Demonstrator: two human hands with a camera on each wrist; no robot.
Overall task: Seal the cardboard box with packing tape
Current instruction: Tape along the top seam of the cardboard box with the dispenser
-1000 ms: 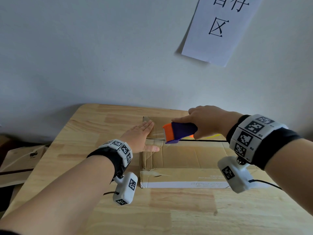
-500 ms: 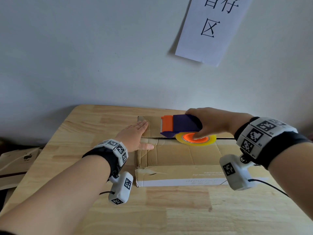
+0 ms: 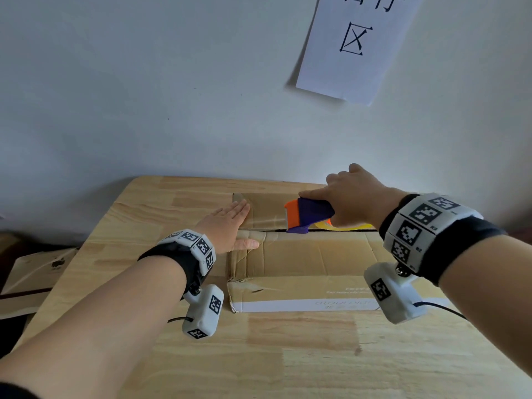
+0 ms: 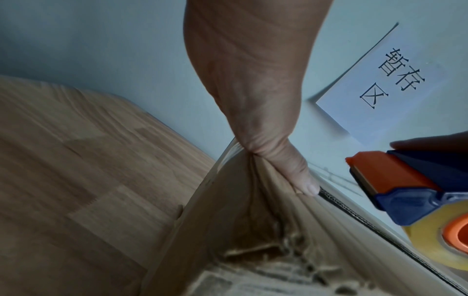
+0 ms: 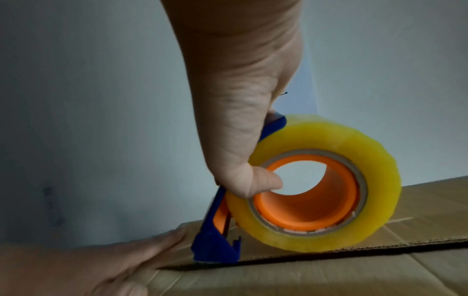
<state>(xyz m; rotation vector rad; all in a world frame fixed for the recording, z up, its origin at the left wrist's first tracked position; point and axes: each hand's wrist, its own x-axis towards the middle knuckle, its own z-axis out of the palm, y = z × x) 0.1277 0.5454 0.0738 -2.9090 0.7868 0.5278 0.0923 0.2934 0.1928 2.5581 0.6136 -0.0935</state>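
Right hand (image 3: 352, 197) grips the tape dispenser (image 3: 308, 216), thumb hooked in the orange core of the tape roll (image 5: 326, 180), forefinger along the blue body; its nose sits on the centre seam (image 3: 339, 231) of the cardboard box (image 3: 302, 257), the roll apparently touching the far flap. Left hand (image 3: 227, 226), flat with straight fingers, presses both flaps at the box's left end, thumb (image 4: 301, 180) beside the seam. The box lies towards the far edge of the bench (image 3: 288, 355), near the wall. A clear strip seems to run from the left hand to the dispenser; rightward the seam gapes dark and untaped. Judged stage: sealing just begun, most of the seam remaining.
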